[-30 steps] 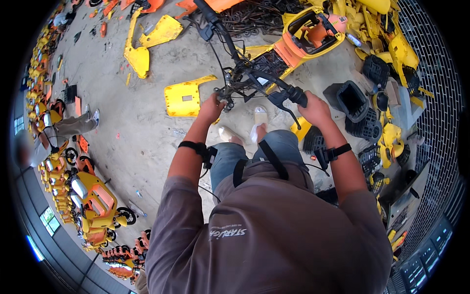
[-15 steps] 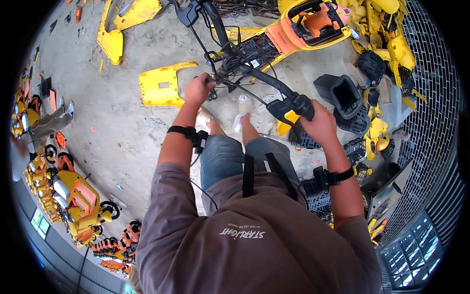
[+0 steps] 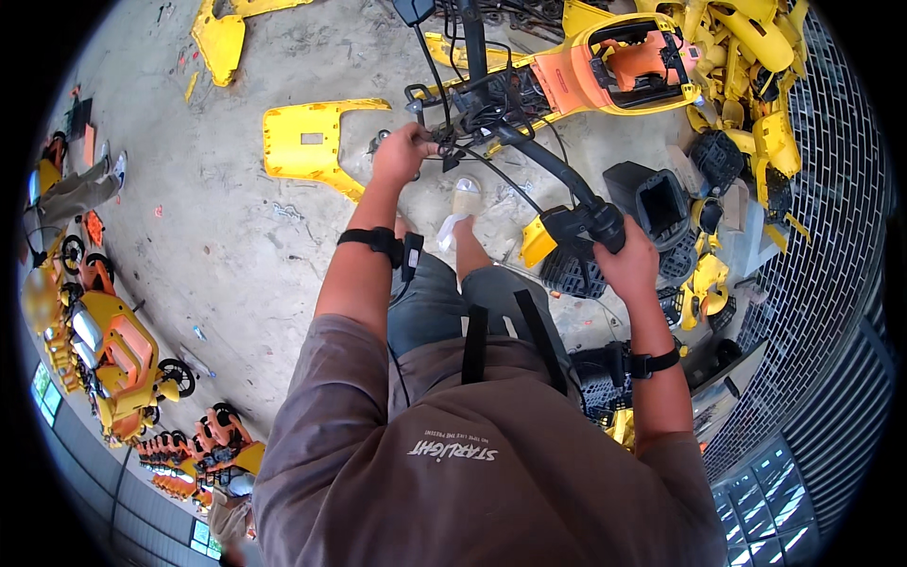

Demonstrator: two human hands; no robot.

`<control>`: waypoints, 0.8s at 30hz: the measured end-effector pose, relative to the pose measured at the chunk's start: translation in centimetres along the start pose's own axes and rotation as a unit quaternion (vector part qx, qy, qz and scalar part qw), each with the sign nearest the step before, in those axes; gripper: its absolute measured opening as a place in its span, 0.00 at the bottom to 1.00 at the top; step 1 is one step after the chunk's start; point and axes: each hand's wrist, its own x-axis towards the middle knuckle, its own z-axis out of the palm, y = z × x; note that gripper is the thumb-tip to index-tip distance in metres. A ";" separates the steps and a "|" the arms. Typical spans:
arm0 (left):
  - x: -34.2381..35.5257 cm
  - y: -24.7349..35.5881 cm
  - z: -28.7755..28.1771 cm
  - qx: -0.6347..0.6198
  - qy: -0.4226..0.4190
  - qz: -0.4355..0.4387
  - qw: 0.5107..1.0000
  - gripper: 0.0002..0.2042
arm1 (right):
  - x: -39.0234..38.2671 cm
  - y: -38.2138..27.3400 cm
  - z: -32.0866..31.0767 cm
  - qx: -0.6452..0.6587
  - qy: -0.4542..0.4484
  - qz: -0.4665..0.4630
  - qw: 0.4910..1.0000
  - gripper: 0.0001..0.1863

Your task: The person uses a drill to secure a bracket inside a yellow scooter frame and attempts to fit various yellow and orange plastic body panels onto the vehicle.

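Observation:
The black handlebar (image 3: 557, 170) of a partly stripped scooter slants across the upper middle. My right hand (image 3: 630, 265) is wrapped around the rubber grip at its near right end, beside a brake lever (image 3: 562, 227). At the steering stem, my left hand (image 3: 402, 154) is closed, thumb and fingertips pinching a black cable (image 3: 496, 175) beside a tangle of wires (image 3: 487, 115). What lies inside the left palm is hidden. Behind the stem stretches the scooter's orange and yellow body (image 3: 562, 80), its frame opened up with wiring exposed.
A loose yellow panel (image 3: 302, 142) lies on the concrete, left of my hand. Black bins (image 3: 661, 208), crates and heaped yellow covers (image 3: 756, 47) crowd the right by a brick wall (image 3: 831, 189). Yellow scooters (image 3: 123, 364) line the left, where another person's legs (image 3: 80, 194) show.
The handlebar and both my hands sit further right in view; the right hand is lower and the left slightly higher. My left foot is now hidden behind my left arm.

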 end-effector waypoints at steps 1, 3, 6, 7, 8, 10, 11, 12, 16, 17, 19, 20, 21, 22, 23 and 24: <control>-0.4 0.2 -0.2 0.020 -0.043 -0.019 0.999 0.21 | 0.0 0.2 0.1 0.002 0.002 -0.002 1.000 0.22; -0.9 -0.3 -0.2 -0.019 -0.041 0.004 0.999 0.20 | 0.0 0.1 0.1 0.003 0.001 -0.001 1.000 0.22; -1.2 -0.1 -0.7 0.015 -0.065 0.013 0.998 0.11 | -0.1 -0.1 -0.1 0.003 -0.002 0.004 1.000 0.22; -1.3 0.2 -0.9 0.025 -0.073 0.007 0.997 0.11 | -0.1 0.0 0.0 0.003 0.000 0.003 1.000 0.22; -1.2 0.4 -1.2 0.035 -0.082 0.002 0.996 0.11 | 0.0 0.0 0.0 0.003 0.002 0.002 1.000 0.22; -1.1 0.8 -2.0 -0.002 -0.119 -0.034 0.992 0.10 | 0.0 -0.3 -0.2 -0.002 -0.006 0.008 1.000 0.22; -1.0 0.9 -2.3 -0.020 -0.137 -0.052 0.989 0.10 | 0.1 -0.4 -0.3 -0.005 -0.010 0.011 1.000 0.22; -0.9 0.6 -2.3 -0.013 -0.136 -0.040 0.990 0.10 | 0.1 -0.3 -0.2 -0.006 0.000 0.005 1.000 0.22; -0.5 1.2 -2.1 0.055 -0.117 -0.018 0.991 0.11 | 0.0 -0.3 -0.1 -0.007 0.012 -0.002 1.000 0.22; -0.4 1.7 -2.1 0.082 -0.109 -0.018 0.990 0.11 | 0.1 -0.3 -0.1 -0.008 0.009 0.001 1.000 0.22; 0.0 2.2 -2.3 0.138 -0.086 -0.013 0.987 0.15 | 0.2 -0.1 0.1 -0.017 0.011 0.003 1.000 0.22; 0.3 2.1 -2.1 0.165 -0.075 -0.009 0.983 0.16 | 0.3 -0.1 0.2 -0.022 0.012 0.005 1.000 0.22; 0.7 2.1 -1.9 0.195 -0.073 0.008 0.978 0.17 | 0.4 -0.2 0.1 -0.024 0.014 0.003 1.000 0.22; 0.7 2.0 -2.0 0.191 -0.075 0.008 0.979 0.17 | 0.6 -0.4 -0.1 -0.025 0.016 0.001 1.000 0.22; 0.5 1.8 -2.2 0.187 -0.077 0.009 0.979 0.17 | 0.7 -0.5 -0.1 -0.027 0.018 0.000 0.999 0.22; 0.8 1.8 -2.1 0.179 -0.077 0.013 0.981 0.18 | 0.8 -0.4 0.0 -0.026 0.018 0.000 0.999 0.22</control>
